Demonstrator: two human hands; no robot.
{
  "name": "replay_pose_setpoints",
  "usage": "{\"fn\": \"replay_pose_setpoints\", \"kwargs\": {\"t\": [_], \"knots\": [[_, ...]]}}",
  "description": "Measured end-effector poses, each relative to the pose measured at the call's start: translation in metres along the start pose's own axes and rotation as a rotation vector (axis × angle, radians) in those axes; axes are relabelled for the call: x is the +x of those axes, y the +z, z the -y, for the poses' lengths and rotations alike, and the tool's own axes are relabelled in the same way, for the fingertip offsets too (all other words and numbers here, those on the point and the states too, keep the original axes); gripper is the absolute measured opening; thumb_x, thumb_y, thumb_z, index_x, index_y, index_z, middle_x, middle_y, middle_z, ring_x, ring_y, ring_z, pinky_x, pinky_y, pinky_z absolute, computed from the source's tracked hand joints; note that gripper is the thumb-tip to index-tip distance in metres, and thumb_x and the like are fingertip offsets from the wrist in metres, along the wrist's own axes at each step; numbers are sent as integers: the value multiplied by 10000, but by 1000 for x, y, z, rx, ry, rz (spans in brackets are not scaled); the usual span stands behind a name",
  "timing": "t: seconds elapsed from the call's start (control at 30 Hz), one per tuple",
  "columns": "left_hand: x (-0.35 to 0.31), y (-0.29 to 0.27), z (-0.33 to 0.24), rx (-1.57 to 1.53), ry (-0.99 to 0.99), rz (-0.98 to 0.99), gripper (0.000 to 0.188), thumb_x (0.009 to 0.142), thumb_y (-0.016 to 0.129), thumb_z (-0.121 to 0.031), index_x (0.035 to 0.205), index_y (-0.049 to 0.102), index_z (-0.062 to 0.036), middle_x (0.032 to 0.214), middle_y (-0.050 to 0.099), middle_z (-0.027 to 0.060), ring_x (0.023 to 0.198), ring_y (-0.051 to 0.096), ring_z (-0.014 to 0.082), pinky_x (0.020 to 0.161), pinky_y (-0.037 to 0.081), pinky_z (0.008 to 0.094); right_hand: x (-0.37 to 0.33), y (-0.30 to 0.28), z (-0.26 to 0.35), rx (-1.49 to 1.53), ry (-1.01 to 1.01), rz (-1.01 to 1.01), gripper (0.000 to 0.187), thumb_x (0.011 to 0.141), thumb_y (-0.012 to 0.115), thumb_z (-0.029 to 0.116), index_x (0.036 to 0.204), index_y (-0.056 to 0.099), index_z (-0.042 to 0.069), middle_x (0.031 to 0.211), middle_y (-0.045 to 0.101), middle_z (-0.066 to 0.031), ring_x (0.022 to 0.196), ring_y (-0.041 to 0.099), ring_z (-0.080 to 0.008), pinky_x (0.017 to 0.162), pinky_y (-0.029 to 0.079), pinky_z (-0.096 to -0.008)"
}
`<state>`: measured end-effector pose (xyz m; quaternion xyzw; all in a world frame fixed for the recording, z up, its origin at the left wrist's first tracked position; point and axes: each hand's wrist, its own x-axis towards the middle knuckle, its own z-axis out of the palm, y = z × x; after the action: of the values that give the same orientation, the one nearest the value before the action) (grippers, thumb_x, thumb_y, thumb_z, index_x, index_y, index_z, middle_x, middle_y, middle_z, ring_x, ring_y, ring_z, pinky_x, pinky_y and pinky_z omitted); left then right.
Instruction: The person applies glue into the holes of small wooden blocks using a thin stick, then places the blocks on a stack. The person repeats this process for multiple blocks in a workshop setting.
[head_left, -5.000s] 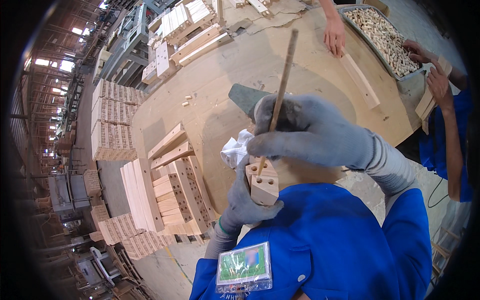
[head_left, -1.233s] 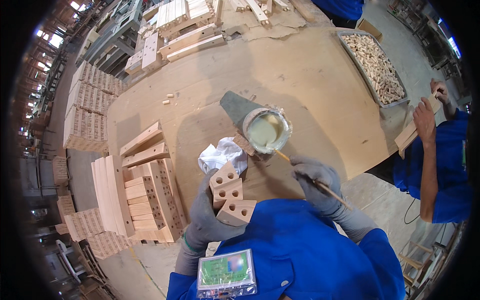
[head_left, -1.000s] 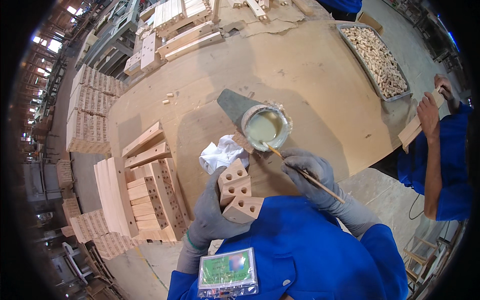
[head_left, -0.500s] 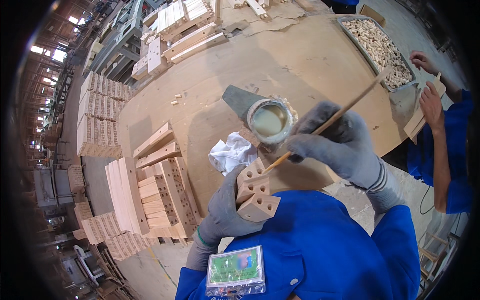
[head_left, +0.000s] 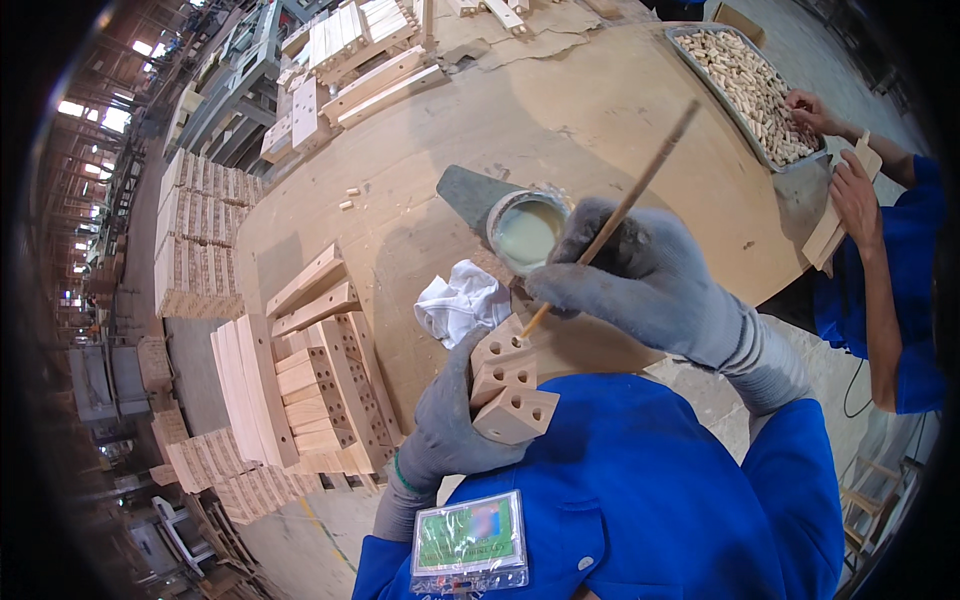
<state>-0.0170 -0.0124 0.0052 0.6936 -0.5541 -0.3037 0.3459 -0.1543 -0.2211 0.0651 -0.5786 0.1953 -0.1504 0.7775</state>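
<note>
A broad tan tabletop (head_left: 620, 110) spreads across the centre of the frame, soft shadows (head_left: 400, 230) lying over it. Pale grey floor (head_left: 712, 405) shows at lower right and, crossed by a thin yellow line (head_left: 320, 526), at lower left. Grey metal framework (head_left: 237, 105) stands at upper left, beside a dim, cluttered hall (head_left: 90, 235) where small bright windows (head_left: 115, 118) glow.

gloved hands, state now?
Left hand: closed, holding three drilled wooden pieces.
Right hand: closed, fingers pinching a thin stick, tip at the top piece's drilled end.
</note>
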Motion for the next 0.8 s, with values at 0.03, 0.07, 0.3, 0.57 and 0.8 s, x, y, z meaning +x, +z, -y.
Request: {"fn": "replay_pose_setpoints", "kwargs": {"t": [0.03,0.07,0.3,0.57,0.8], "knots": [[0,1,0,5,14,-4,1139,505,873,-229,1425,251,20,1212,579,200,1091,619,299,931,500,392,-1,-1,1,-32,8,1,143,861,703,66,899,602,-26,852,666,-86,773,637,-113,691,513,-232],[-1,1,1,14,22,-13,1136,507,870,-225,1425,249,22,1210,580,201,1089,620,299,931,500,392,-2,0,4,-62,16,9,144,861,703,68,894,599,-25,846,665,-85,776,638,-112,692,514,-230],[-1,3,-3,25,-37,-34,1123,515,864,-223,1426,252,17,1195,585,190,1085,618,275,929,500,380,1,-1,4,0,30,-48,199,871,693,158,900,597,-13,746,596,-27,659,584,-86,593,483,-233],[1,4,3,31,-3,-15,1132,514,867,-228,1429,245,15,1196,586,197,1091,618,284,925,501,385,7,4,-12,-28,32,-12,243,844,702,220,892,597,6,703,585,-36,624,570,-93,562,466,-243],[-2,4,1,72,-13,-7,1153,512,864,-240,1435,224,17,1175,589,206,1081,621,304,921,504,402,10,4,-11,-270,-73,-9,361,817,683,363,835,620,9,680,562,-50,617,522,-129,579,428,-291]]}}
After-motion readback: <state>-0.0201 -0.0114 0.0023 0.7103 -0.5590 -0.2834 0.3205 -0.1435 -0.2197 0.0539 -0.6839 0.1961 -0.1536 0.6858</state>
